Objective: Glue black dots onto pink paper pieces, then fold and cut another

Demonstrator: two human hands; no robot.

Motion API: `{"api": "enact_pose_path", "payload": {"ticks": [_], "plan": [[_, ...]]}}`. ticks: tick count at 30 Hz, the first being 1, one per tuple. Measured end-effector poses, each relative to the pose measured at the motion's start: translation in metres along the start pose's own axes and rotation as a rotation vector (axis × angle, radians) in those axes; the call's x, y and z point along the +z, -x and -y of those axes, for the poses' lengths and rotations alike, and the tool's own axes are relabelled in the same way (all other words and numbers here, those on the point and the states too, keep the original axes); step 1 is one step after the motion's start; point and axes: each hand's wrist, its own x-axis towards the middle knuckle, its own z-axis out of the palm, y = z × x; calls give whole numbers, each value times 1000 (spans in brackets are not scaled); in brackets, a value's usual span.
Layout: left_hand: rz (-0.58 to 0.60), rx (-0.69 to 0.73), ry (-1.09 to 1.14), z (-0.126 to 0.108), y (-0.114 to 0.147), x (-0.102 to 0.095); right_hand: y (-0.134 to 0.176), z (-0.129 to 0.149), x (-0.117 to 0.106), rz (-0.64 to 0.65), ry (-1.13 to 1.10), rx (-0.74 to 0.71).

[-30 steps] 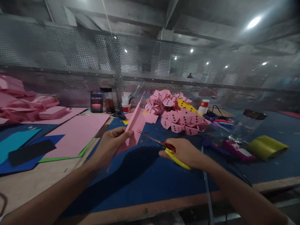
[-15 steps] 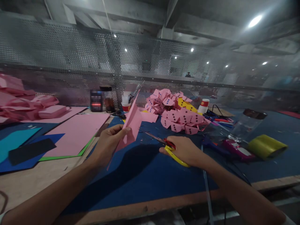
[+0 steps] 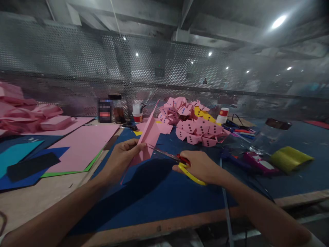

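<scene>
Pinched in my left hand (image 3: 123, 157) is a folded piece of pink paper (image 3: 149, 135), raised above the blue tabletop. My right hand (image 3: 197, 164) grips a pair of scissors (image 3: 189, 171) with yellow and red handles. Their blades point left and reach the pink paper close to my left thumb; I cannot tell whether they have cut into it. Behind my hands lies a heap of pink paper shapes (image 3: 200, 128) with dark dots, and a yellow dotted shape (image 3: 203, 113) sits among them.
Pink sheets (image 3: 87, 144) and blue card (image 3: 36, 171) lie at left, near a pink paper pile (image 3: 31, 116). Paper cups (image 3: 137, 116) stand behind. At right are a clear jar (image 3: 269, 133), a yellow roll (image 3: 291, 158), a purple device (image 3: 259, 163) and several pens (image 3: 243, 131).
The scissors have moved left, so their tips now meet the pink paper. My left hand and the paper have shifted slightly right.
</scene>
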Motion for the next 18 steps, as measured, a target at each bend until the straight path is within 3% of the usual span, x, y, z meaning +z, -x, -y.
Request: {"api": "enact_pose_path", "payload": {"ticks": [11, 18], "plan": [[-38, 84, 83, 15, -14, -12, -2, -5, 2, -50, 76, 49], [-51, 55, 30, 7, -8, -6, -3, -7, 3, -38, 54, 57]]}}
